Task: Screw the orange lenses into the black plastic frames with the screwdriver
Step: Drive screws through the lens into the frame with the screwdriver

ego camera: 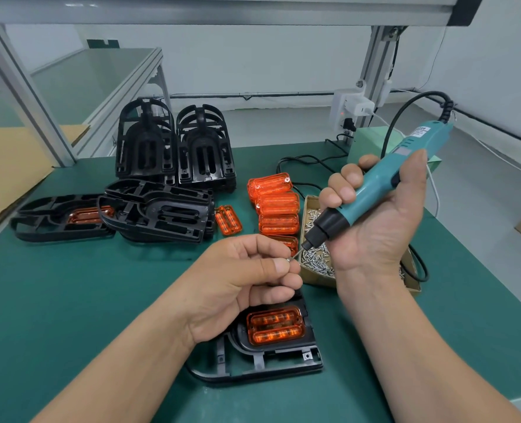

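My right hand (378,215) grips a teal electric screwdriver (384,184), its black nose tilted down to the left. My left hand (247,279) pinches a small screw (289,259) between thumb and forefinger, right at the screwdriver's bit. Below both hands, a black plastic frame (262,361) lies flat on the green mat with an orange lens (276,326) seated in it. Several loose orange lenses (277,206) are piled in the middle of the table.
A cardboard box of screws (317,267) sits under my right hand. Stacks of black frames (173,145) stand at the back; more lie at left, one frame (61,218) holding a lens. A single lens (228,219) lies beside them. Cables and a power strip (347,114) are back right.
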`<state>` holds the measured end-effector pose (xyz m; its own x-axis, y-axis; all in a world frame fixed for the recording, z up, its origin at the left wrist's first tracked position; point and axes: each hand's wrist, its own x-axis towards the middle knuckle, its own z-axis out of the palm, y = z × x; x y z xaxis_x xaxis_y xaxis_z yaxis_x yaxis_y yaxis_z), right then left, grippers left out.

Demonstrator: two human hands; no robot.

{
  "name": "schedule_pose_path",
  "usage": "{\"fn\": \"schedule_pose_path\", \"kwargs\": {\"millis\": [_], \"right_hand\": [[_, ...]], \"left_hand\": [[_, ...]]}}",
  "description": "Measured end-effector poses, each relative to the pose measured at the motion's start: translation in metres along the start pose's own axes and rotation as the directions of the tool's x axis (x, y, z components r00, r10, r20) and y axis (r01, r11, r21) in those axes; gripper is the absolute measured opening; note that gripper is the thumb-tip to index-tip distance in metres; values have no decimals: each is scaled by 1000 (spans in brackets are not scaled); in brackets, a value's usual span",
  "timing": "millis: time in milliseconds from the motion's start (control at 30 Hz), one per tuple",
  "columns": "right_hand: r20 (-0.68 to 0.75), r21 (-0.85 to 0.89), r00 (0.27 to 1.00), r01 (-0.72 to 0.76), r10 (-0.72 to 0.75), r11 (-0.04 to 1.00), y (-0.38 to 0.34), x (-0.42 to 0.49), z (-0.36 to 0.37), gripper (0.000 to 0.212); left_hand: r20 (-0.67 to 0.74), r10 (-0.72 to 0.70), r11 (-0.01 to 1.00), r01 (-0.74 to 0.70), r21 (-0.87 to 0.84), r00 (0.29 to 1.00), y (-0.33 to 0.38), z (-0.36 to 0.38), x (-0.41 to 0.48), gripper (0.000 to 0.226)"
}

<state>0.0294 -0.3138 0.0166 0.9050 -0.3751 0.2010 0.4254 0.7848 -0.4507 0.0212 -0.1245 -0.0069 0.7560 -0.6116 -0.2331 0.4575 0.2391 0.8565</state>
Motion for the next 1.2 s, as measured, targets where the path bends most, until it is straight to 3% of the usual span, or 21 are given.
{"fn": "schedule_pose_path", "kwargs": {"millis": [967,1200], "right_hand": [[20,-37,1000,17,-16,999,2,-2,-1,50],[55,-64,998,47,-44,997,2,-2,-1,47]], "left_hand": [[-38,25,997,-22,73,999,0,1,-1,26],[-101,84,994,-76,83,991,-3,2,0,24]]}}
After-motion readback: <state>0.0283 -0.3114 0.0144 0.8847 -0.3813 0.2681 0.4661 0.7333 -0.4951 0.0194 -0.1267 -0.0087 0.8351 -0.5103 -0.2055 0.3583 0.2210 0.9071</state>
